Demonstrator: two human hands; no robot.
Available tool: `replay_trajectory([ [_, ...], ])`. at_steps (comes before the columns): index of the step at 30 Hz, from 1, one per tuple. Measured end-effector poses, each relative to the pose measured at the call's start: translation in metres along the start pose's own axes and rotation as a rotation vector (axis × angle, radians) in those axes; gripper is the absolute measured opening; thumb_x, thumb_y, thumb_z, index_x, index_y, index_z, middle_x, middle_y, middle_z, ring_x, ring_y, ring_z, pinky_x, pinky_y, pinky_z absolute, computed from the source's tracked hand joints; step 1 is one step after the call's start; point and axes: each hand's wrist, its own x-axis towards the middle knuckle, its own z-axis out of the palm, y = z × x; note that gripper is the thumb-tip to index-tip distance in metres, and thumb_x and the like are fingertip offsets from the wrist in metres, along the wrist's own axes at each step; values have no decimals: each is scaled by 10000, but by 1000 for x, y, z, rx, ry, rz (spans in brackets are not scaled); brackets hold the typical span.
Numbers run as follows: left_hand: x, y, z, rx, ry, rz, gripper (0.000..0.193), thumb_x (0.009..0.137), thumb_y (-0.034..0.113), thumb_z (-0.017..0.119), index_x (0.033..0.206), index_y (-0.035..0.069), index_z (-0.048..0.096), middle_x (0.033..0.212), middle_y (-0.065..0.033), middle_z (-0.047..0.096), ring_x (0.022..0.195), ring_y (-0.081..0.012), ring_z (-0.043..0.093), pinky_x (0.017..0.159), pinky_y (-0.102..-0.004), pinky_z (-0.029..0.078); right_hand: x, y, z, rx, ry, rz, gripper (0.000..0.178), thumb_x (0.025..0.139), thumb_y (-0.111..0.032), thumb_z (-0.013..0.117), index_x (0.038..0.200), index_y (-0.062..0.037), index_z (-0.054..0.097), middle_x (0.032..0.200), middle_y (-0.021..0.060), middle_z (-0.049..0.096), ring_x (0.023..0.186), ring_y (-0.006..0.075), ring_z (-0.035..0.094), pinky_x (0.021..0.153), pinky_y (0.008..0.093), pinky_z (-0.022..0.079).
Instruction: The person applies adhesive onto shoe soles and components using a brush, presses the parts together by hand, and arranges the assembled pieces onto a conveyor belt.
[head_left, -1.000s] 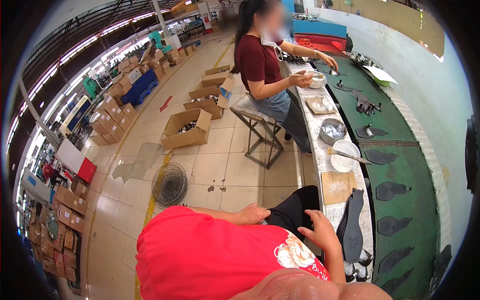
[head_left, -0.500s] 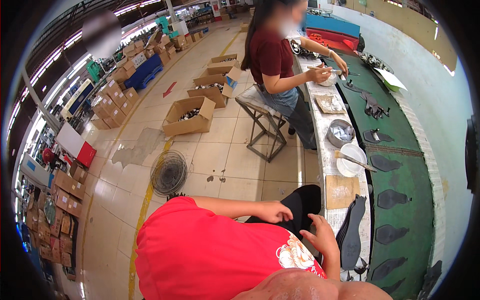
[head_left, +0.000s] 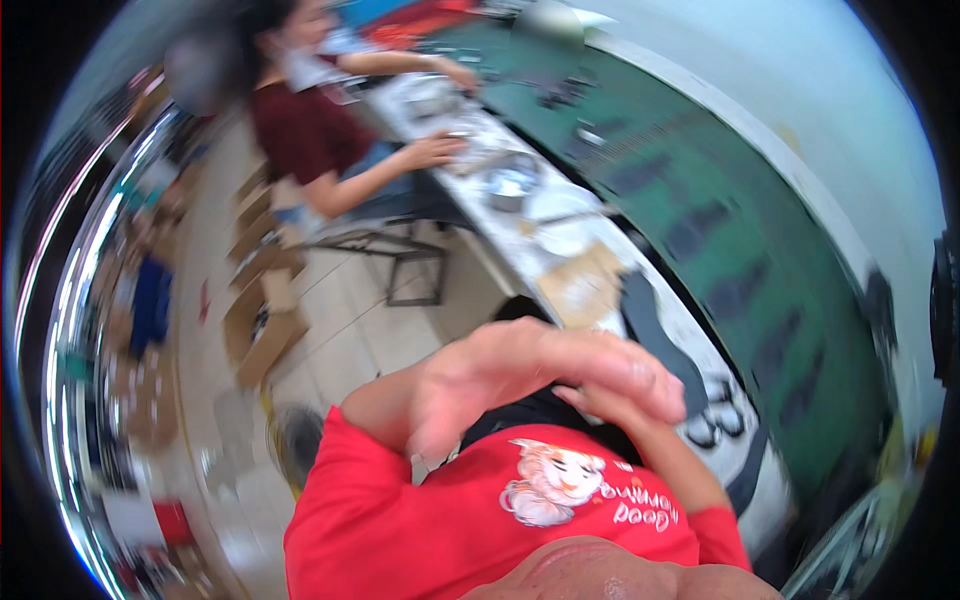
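My left hand (head_left: 540,365) is raised close to the camera, smeared a little by motion. Its fingers reach to the right, apart from the thumb, and nothing shows in them. Behind it, my right hand (head_left: 605,405) comes in over my lap, its fingers mostly covered by the left hand. Nearest to both hands on the bench lies a dark flat cut piece (head_left: 655,325). Beside that is a tan cardboard sheet (head_left: 597,268) with white smears. Farther along stands a white plate (head_left: 562,238) with a brush (head_left: 580,215) across it.
A co-worker (head_left: 310,140) sits along the bench, hands over it near a round metal bowl (head_left: 512,190). The green belt (head_left: 640,140) carries several blurred dark pieces. Black looped items (head_left: 720,418) lie at the bench's near end. Open cartons (head_left: 265,325) stand on the floor.
My view has swung and tilted toward the bench. My left hand has risen from my lap to near the camera. The co-worker's nearer hand has moved down toward the bench.
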Motion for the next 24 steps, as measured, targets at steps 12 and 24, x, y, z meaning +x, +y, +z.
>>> replay_trajectory([
  [12, 18, -42, 12, -322, -224, -210, 604, 925, 627, 385, 1313, 193, 541, 1149, -238, 620, 1031, -476, 555, 912, -522, 405, -13, 0, -12, 121, 138, 171, 383, 778, -247, 685, 1107, -60, 628, 1047, 127, 652, 989, 310, 624, 846, 412, 501],
  [24, -44, -78, -45, 627, 251, -43, 541, 922, 340, 566, 1339, 19, 443, 1161, -216, 611, 1086, -321, 577, 940, -435, 421, -38, -6, -3, 403, 202, 2, 440, 754, -258, 705, 1118, -26, 619, 977, 156, 659, 876, 318, 638, 780, 399, 510],
])
